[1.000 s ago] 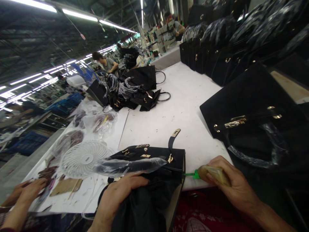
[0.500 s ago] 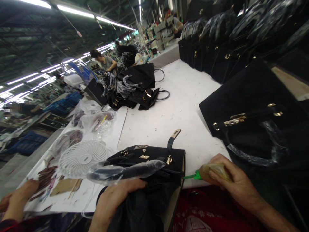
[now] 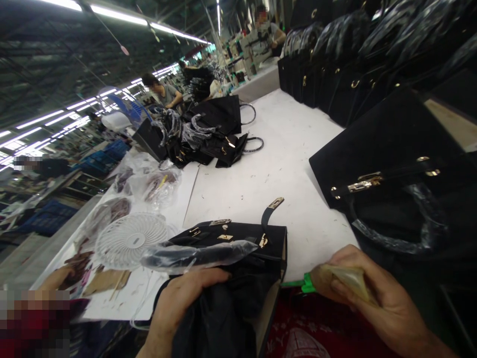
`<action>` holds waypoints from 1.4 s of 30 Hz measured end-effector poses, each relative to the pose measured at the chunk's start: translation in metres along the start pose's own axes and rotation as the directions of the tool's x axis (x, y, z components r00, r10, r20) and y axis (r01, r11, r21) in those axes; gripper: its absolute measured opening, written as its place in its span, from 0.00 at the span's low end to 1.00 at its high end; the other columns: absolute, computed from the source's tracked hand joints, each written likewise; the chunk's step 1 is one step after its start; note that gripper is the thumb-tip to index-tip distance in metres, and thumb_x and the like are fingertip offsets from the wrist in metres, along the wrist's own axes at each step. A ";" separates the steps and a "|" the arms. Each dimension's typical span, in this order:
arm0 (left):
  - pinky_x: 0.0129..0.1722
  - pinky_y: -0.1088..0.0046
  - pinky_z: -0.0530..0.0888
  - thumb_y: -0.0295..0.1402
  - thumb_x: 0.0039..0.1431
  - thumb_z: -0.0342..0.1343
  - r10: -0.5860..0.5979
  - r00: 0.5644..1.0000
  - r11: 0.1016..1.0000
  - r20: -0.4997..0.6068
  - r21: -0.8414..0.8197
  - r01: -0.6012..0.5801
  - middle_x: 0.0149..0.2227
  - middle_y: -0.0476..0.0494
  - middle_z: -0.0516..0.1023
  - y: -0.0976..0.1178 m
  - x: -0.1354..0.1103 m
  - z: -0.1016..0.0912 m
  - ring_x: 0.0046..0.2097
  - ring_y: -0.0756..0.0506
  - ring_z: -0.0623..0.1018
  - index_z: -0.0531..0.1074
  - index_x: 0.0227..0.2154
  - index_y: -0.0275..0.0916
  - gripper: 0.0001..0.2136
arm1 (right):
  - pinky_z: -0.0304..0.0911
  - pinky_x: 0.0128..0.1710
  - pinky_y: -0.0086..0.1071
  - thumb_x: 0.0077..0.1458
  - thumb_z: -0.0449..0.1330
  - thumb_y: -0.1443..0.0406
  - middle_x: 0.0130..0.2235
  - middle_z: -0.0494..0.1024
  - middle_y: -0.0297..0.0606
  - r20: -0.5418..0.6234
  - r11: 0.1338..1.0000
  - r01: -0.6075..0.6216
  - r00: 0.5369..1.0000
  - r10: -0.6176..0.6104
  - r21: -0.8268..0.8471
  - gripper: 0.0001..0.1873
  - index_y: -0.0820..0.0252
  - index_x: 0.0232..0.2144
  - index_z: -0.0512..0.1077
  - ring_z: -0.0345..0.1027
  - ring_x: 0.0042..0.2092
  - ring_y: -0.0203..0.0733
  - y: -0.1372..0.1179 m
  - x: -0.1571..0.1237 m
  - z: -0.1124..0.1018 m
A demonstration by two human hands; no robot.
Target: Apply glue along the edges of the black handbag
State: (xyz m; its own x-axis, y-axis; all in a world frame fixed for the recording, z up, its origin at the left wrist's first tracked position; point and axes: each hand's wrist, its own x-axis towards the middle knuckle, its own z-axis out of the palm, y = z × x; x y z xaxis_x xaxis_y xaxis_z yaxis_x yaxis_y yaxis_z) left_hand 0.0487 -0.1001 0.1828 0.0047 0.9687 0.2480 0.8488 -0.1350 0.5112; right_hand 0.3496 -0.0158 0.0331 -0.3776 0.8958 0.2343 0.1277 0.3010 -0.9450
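Note:
A black handbag [image 3: 257,236] with gold hardware lies near the table's front edge, its strap with a gold tip sticking up. My left hand [image 3: 182,298] grips the bag's dark lining and edge, just below a handle wrapped in clear plastic [image 3: 201,256]. My right hand [image 3: 372,293] is closed round a soft yellowish glue bottle [image 3: 343,282] with a green nozzle [image 3: 307,283]. The nozzle points left, its thin tip at the open side edge of the bag. Whether the tip touches the edge I cannot tell.
A white fan [image 3: 130,239] stands left of the bag, near plastic-wrapped parts [image 3: 160,184]. More black bags lie on the white table [image 3: 276,164] at the back and fill the right side [image 3: 402,144]. A co-worker's arm [image 3: 55,281] reaches in at the left.
My right hand has shifted slightly down and right, with the bottle's nozzle lower beside the bag's edge. My left hand keeps its hold. The co-worker's hand at the left has moved right.

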 end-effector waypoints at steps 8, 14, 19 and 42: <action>0.45 0.79 0.78 0.39 0.66 0.59 0.027 0.999 0.997 -0.019 -0.072 -0.028 0.42 0.46 0.86 -0.002 0.000 0.003 0.44 0.46 0.84 0.80 0.41 0.46 0.07 | 0.71 0.31 0.28 0.64 0.60 0.60 0.34 0.77 0.33 -0.029 1.000 -0.017 0.999 0.017 0.002 0.03 0.50 0.38 0.73 0.75 0.33 0.40 -0.014 -0.007 0.001; 0.47 0.79 0.76 0.36 0.66 0.59 0.017 1.000 0.994 -0.013 -0.109 -0.018 0.44 0.45 0.85 -0.001 0.000 0.004 0.46 0.46 0.83 0.79 0.42 0.46 0.06 | 0.73 0.30 0.25 0.65 0.59 0.60 0.35 0.78 0.33 -0.023 1.000 -0.002 1.000 0.002 -0.014 0.04 0.48 0.40 0.74 0.77 0.33 0.39 -0.027 -0.008 -0.001; 0.51 0.81 0.74 0.33 0.66 0.59 0.016 1.000 0.987 -0.024 -0.158 -0.020 0.48 0.47 0.84 -0.001 -0.001 0.005 0.49 0.48 0.82 0.79 0.43 0.46 0.06 | 0.74 0.30 0.26 0.62 0.62 0.59 0.33 0.78 0.33 -0.065 0.999 0.031 0.997 -0.033 -0.032 0.02 0.47 0.38 0.74 0.76 0.31 0.40 -0.032 -0.009 0.000; 0.53 0.79 0.74 0.30 0.66 0.58 0.027 0.999 0.987 -0.041 -0.156 -0.033 0.49 0.43 0.83 -0.001 -0.004 0.009 0.50 0.47 0.81 0.79 0.43 0.43 0.06 | 0.78 0.27 0.36 0.50 0.70 0.64 0.40 0.81 0.39 0.020 0.998 0.023 0.999 -0.025 0.064 0.21 0.40 0.47 0.74 0.79 0.35 0.53 -0.032 -0.036 -0.001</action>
State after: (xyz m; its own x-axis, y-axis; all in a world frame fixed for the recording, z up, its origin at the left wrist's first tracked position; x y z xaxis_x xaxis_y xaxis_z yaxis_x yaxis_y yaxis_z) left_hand 0.0525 -0.1015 0.1739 0.0057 0.9554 0.2952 0.7553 -0.1975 0.6249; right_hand 0.3606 -0.0572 0.0549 -0.3989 0.8814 0.2531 0.0600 0.3005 -0.9519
